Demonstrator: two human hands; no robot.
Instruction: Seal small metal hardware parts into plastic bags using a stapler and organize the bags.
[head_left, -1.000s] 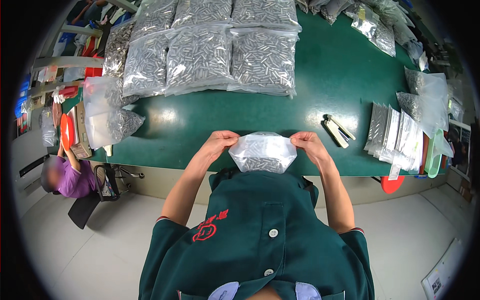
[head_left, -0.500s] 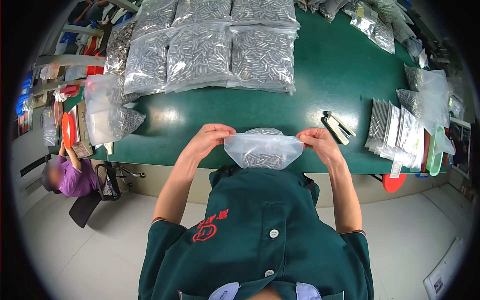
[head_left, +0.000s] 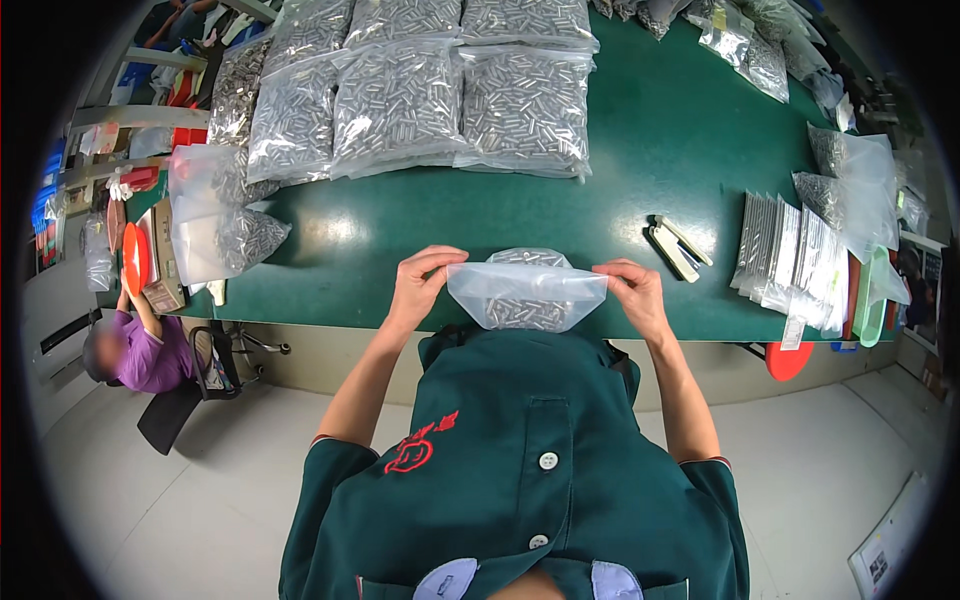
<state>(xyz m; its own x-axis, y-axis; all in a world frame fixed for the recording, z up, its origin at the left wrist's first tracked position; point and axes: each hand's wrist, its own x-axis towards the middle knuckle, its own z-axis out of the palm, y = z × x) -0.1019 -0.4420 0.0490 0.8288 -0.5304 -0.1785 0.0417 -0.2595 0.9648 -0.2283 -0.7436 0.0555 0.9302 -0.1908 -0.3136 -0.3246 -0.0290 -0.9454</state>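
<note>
A clear plastic bag with small silvery metal pins in it lies at the table's front edge, right before my body. Its top is folded over toward me, making a flat band across the pins. My left hand pinches the left corner of that fold between thumb and fingers. At the opposite corner, my right hand grips the plastic the same way. To the right of my right hand rests a stapler with a pale top and dark parts.
Large filled bags of metal pins cover the far left of the green table. A row of flat packets stands at the right, beside a light green scoop. Another person in purple sits at the left.
The bag has shifted slightly away from me, and its folded top lies a bit flatter. Both hands keep hold of the corners.
</note>
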